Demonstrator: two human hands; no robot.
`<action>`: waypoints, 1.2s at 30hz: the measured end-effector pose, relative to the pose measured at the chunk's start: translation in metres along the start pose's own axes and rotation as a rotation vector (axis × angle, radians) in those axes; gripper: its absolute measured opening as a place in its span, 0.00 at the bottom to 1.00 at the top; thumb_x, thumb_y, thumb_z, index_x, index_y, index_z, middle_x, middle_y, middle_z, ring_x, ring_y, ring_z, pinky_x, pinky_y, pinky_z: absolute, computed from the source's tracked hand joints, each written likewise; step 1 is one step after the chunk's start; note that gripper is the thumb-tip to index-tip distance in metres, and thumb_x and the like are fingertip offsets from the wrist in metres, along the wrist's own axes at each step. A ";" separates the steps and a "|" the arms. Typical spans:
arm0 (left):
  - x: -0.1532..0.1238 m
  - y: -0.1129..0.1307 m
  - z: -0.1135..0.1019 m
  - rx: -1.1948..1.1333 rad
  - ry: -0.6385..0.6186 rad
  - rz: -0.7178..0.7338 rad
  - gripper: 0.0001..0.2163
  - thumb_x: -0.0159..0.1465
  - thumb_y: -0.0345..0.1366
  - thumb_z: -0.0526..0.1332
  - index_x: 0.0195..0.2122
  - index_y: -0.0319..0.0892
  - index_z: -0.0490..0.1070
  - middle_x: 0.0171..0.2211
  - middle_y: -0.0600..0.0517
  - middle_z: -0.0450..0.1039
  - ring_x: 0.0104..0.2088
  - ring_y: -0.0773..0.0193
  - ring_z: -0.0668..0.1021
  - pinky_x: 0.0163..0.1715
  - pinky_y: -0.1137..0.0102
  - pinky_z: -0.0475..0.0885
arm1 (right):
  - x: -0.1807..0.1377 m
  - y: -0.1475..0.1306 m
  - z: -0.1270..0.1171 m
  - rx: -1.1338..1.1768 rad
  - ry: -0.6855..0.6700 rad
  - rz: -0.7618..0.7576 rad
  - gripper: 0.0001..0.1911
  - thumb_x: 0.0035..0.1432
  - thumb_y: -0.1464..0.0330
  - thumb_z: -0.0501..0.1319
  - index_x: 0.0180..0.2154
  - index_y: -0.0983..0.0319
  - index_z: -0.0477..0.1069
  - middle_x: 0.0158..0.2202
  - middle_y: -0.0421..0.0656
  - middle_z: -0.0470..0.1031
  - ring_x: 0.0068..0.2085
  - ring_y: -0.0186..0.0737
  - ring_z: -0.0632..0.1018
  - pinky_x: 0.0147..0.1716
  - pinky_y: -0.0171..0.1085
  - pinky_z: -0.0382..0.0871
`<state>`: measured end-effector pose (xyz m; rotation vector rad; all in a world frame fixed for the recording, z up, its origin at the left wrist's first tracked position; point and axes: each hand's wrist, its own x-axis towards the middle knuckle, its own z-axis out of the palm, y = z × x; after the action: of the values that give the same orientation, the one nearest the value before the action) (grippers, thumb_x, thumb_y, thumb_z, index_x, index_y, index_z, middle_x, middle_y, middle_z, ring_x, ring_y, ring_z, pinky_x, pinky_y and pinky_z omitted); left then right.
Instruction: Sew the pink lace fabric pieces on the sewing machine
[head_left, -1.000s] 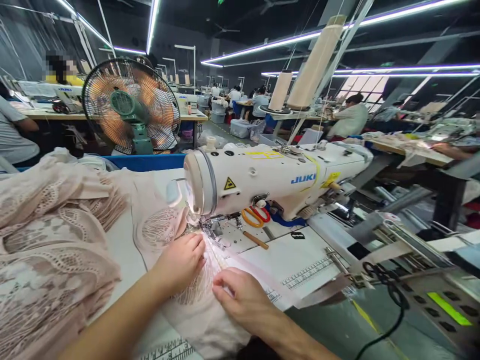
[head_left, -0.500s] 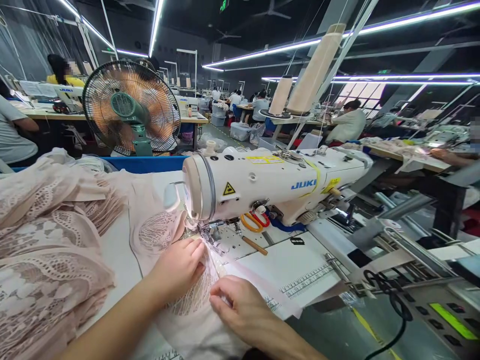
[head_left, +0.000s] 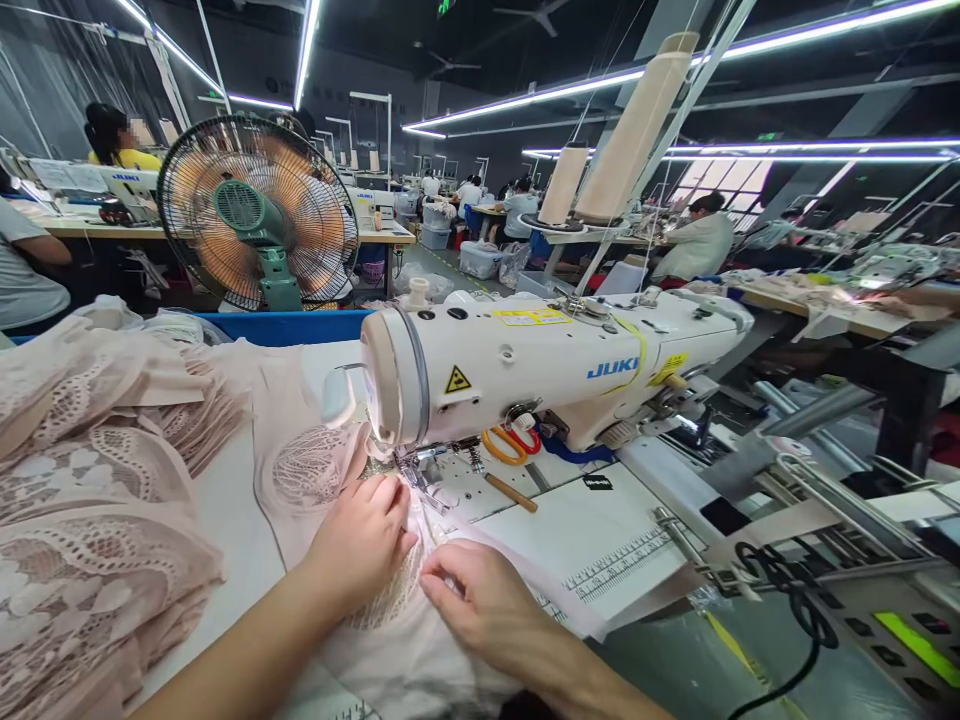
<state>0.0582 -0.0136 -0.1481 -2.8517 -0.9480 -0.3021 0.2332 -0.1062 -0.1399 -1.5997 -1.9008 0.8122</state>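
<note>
A pale pink lace garment piece point(head_left: 409, 580) lies under the presser foot of a white JUKI sewing machine point(head_left: 480, 370). My left hand point(head_left: 364, 545) is closed on the lace just in front of the foot, fingertips bunched together and thumb tucked toward the cloth. Lower and to the right, my right hand point(head_left: 484, 595) pinches the fabric's edge between thumb and curled fingers. A finished-looking lace cup point(head_left: 311, 468) spreads out behind and left of the needle area. The needle tip itself is hidden by the foot and my left fingers.
Stacked lace pieces point(head_left: 97, 520) cover the table's left side. Orange-handled scissors point(head_left: 504, 446), a wooden-handled tool point(head_left: 511, 492) and a razor blade point(head_left: 598, 482) lie beside the machine bed. A fan point(head_left: 259, 215) stands behind; thread cones point(head_left: 637, 130) rise above. Several people work farther off.
My left fingers have bunched closer, with the thumb now showing at the lace. The lace between my hands is more gathered. My right hand keeps its pinch, and the view has shifted slightly.
</note>
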 end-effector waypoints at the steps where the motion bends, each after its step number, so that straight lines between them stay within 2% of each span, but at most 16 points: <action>1: 0.000 -0.001 0.001 -0.003 0.006 0.003 0.16 0.67 0.38 0.58 0.52 0.34 0.71 0.46 0.40 0.75 0.46 0.46 0.76 0.44 0.53 0.74 | 0.000 0.000 0.000 -0.002 0.000 -0.002 0.09 0.62 0.71 0.58 0.30 0.60 0.74 0.29 0.40 0.76 0.32 0.38 0.74 0.32 0.35 0.62; 7: 0.002 -0.003 0.006 0.017 0.031 0.016 0.17 0.66 0.36 0.59 0.52 0.30 0.71 0.47 0.37 0.75 0.46 0.46 0.76 0.44 0.54 0.75 | 0.006 0.001 -0.001 -0.024 0.016 -0.002 0.09 0.61 0.72 0.59 0.28 0.60 0.73 0.29 0.41 0.76 0.34 0.39 0.75 0.34 0.36 0.63; 12: 0.003 -0.005 0.006 0.009 0.053 0.013 0.15 0.66 0.36 0.59 0.51 0.32 0.72 0.45 0.38 0.75 0.46 0.46 0.77 0.45 0.53 0.76 | 0.011 0.001 -0.002 -0.058 0.013 -0.001 0.09 0.60 0.72 0.59 0.27 0.60 0.72 0.29 0.40 0.77 0.34 0.40 0.75 0.35 0.36 0.64; 17: 0.003 -0.008 0.010 0.006 0.125 0.023 0.15 0.67 0.36 0.58 0.51 0.32 0.72 0.47 0.37 0.76 0.48 0.45 0.77 0.47 0.52 0.76 | 0.011 -0.002 -0.005 -0.068 0.004 0.008 0.09 0.61 0.72 0.58 0.28 0.59 0.72 0.30 0.41 0.77 0.35 0.40 0.75 0.35 0.36 0.65; 26: 0.004 -0.015 0.009 0.053 0.239 0.048 0.13 0.66 0.35 0.57 0.46 0.32 0.75 0.48 0.36 0.77 0.49 0.44 0.77 0.48 0.51 0.76 | 0.011 0.001 -0.009 -0.055 0.006 0.053 0.06 0.61 0.70 0.58 0.36 0.60 0.75 0.37 0.44 0.80 0.40 0.44 0.78 0.39 0.38 0.69; 31: 0.006 -0.014 0.000 0.014 0.256 0.154 0.12 0.68 0.29 0.53 0.39 0.39 0.77 0.39 0.43 0.78 0.48 0.46 0.77 0.53 0.42 0.70 | 0.011 0.008 -0.009 -0.081 -0.023 0.042 0.12 0.63 0.70 0.57 0.43 0.60 0.78 0.42 0.45 0.81 0.44 0.45 0.79 0.45 0.39 0.70; 36: 0.004 -0.015 -0.003 -0.055 0.212 0.135 0.12 0.67 0.29 0.54 0.37 0.39 0.78 0.34 0.45 0.76 0.45 0.47 0.77 0.45 0.50 0.75 | 0.012 0.003 -0.012 -0.192 -0.072 0.055 0.15 0.65 0.69 0.56 0.50 0.61 0.77 0.46 0.47 0.81 0.47 0.47 0.79 0.46 0.39 0.69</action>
<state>0.0522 -0.0002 -0.1430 -2.8426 -0.7142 -0.6095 0.2417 -0.0932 -0.1341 -1.7646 -2.0463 0.7373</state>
